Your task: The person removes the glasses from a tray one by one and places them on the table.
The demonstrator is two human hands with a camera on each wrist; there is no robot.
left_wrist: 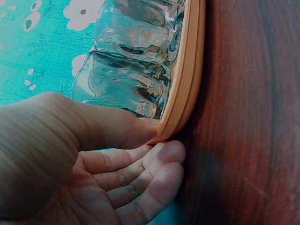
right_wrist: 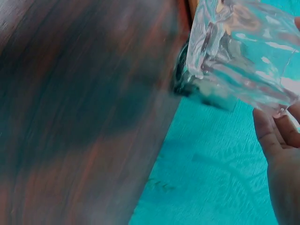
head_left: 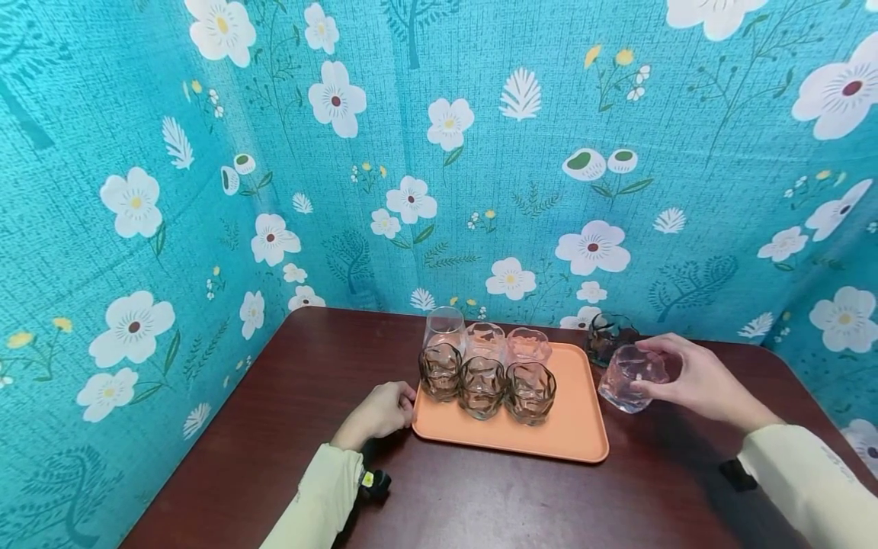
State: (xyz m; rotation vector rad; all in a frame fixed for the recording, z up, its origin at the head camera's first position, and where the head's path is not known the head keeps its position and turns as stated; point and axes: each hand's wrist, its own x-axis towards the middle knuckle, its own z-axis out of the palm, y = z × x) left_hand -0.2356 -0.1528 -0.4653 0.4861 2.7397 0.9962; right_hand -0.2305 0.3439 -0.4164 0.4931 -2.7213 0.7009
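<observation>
At the orange tray's (head_left: 511, 441) left edge, my left hand (head_left: 382, 412) pinches the rim; the left wrist view shows the thumb on the rim and the fingers curled beside it. My right hand (head_left: 696, 377) holds a clear, faintly pink glass (head_left: 627, 385) by its upper part, just right of the tray. In the right wrist view that glass (right_wrist: 243, 51) appears raised off the table and tilted. Three brown-tinted glasses (head_left: 483, 387) stand in the tray's front row. Behind them are a taller clear glass (head_left: 446, 324) and two pinkish glasses (head_left: 529, 345).
A dark grey glass (head_left: 607, 335) stands on the table right of the tray, behind the held glass. The brown wooden table (head_left: 480, 496) reaches back to a blue flowered cloth (head_left: 439, 152), which also hangs along both sides.
</observation>
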